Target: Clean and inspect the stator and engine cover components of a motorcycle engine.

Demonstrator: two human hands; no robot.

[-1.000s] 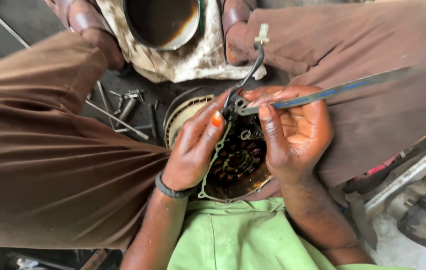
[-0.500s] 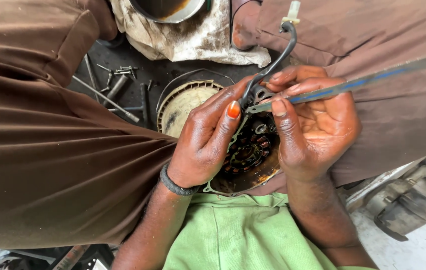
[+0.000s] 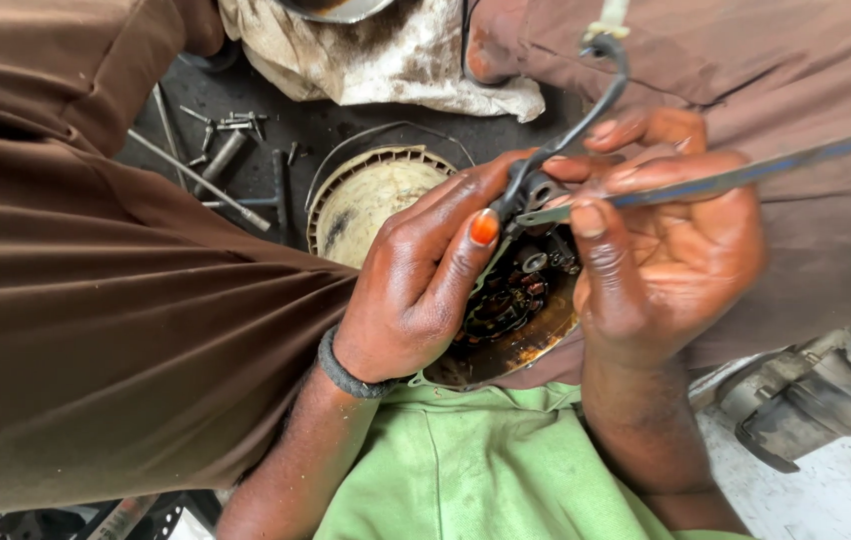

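Nearest the camera is a green shirt (image 3: 466, 480), and just above it both hands meet over a round, oily stator plate (image 3: 511, 320) that rests in the lap between brown-trousered knees (image 3: 96, 330). The left hand (image 3: 416, 290) is curled around the plate's left edge, with its thumb, the nail painted orange, laid across the top and its fingertips pressing a small dark fitting (image 3: 536, 190) at the plate's upper rim. A black band sits on that wrist. The right hand (image 3: 666, 260) is closed on a thin flat blade (image 3: 726, 182), pinched between thumb and fingers, whose tip meets the same fitting; the blade's far end runs off to the right edge. Both hands cover much of the plate, so only its coils and brown-stained lower rim show. A black cable (image 3: 586, 110) rises from the fitting, passing behind the fingers to a pale connector at the top.

Beyond the left hand a cream ribbed round cover (image 3: 366, 200) lies on the dark floor (image 3: 286, 120), seemingly just behind the plate. Farther left lie loose bolts (image 3: 231, 125) and a rod (image 3: 201, 180). Farthest off is a dirty rag (image 3: 396, 55). Lower right, a grey metal part (image 3: 796, 410) sits apart.
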